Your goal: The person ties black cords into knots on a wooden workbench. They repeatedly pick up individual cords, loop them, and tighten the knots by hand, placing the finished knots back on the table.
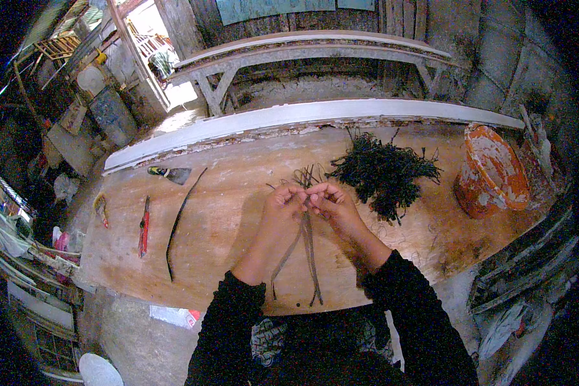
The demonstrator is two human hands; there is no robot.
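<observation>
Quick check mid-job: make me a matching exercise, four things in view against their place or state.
1. Scraper
2. Orange bucket
3. Brownish strands
4. Tangled dark strands

A. Held by the left hand and right hand
B. Lying left of both hands
C. Between the right hand and bucket
D. Farthest right, smeared with white

Pairs: 1-B, 2-D, 3-A, 4-C

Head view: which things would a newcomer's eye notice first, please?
First, the tangled dark pile, right of centre on the wooden table; then the smeared orange bucket at the table's right end. At centre, the left hand and right hand pinch thin strands.
</observation>
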